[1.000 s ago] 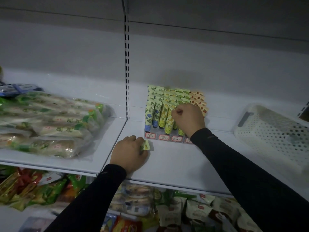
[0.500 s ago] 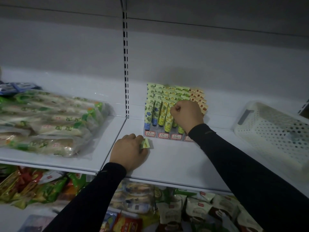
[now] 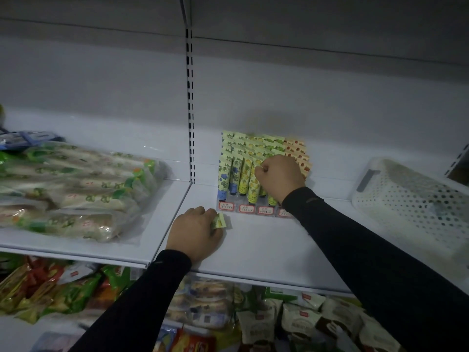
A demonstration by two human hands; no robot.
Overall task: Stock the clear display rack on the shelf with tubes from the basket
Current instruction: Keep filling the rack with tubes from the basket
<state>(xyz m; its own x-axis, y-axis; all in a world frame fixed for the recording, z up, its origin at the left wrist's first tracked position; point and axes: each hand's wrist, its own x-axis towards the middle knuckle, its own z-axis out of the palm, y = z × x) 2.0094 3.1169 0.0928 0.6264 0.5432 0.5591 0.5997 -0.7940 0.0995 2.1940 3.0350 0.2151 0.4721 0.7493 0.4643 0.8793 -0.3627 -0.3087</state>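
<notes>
Two Hands at the Tube Rack

Several clear bags of wrapped food point(image 3: 76, 196) lie on the white shelf point(image 3: 266, 247) at the far left; their print is too blurred to read. Next comes the left hand point(image 3: 194, 231), resting on the shelf with its fingers point(image 3: 212, 214) curled shut around a small green-and-yellow tube point(image 3: 219, 221), whose flat end pokes out on the right. Just behind and to the right stands the clear rack point(image 3: 250, 209), its rows filled with upright tubes point(image 3: 243, 171) in blue, green, yellow and orange. Red-bordered price tags point(image 3: 246, 208) line its front edge, with handwriting too small to make out. At the rack's middle rows, the right hand point(image 3: 280, 177) is closed into a fist; what it grips cannot be seen. Well apart at the far right sits a white perforated basket point(image 3: 416, 199).
</notes>
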